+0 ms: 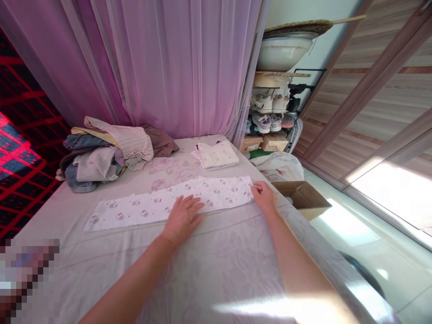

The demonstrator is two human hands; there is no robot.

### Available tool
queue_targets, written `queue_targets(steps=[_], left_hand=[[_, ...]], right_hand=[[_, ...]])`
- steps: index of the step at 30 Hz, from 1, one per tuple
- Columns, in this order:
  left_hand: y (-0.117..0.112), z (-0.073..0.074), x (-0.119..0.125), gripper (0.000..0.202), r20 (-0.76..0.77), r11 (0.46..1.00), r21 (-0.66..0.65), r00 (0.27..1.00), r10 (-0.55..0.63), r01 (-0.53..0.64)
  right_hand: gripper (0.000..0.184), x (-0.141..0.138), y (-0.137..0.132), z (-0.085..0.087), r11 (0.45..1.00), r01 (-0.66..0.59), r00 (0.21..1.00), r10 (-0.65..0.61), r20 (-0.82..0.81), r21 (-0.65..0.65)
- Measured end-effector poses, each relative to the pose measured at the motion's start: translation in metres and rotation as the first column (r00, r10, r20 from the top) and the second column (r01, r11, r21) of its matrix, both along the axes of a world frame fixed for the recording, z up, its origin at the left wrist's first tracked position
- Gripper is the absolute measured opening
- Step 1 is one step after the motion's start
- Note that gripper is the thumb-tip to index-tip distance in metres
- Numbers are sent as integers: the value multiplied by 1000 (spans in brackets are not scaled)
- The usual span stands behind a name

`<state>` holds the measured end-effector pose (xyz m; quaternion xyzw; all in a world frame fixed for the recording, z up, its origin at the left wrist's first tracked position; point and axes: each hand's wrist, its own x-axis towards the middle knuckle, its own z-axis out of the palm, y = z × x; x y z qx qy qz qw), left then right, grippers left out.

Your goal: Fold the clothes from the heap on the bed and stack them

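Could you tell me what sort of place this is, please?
Probably a bedroom: a sheeted bed, a pile of clothes on it, and pairs of shoes shelved alongside.

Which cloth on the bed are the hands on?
The long white printed strip in front: left hand flat on its middle, right hand at its right end. The folded stack and the clothes pile lie behind it, untouched.
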<state>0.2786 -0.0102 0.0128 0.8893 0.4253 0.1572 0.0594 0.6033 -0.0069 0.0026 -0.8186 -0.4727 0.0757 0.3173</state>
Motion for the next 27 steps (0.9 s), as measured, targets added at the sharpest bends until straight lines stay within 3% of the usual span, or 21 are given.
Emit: queue_targets(steps=[2,5,13,18,23,27], left_hand=[[5,-2,32,34,27,998,-39,999,-45,46],[15,-7,55,24,89,993,-70,992,-84,91],[27,-9,65,16,304,991,-133,951,60,-20],[20,-14,65,12,357,997,-66,934,-17,43],[20,1,65,23,207,988,-140,978,-30,60],[47,19,67,26,29,985,-174,999,18,-13]], right_hand=[[26,4,1,-1,999,9,1000,-9,-9,41],[24,12,-1,-2,995,-34,999,36,-25,89],[43,18,0,-3,964,-244,938,263,-225,109],[48,19,4,-2,984,-135,945,164,-284,119],[34,17,-1,0,994,-93,990,97,-106,49],[35,15,-2,-3,993,-73,992,82,-98,95]])
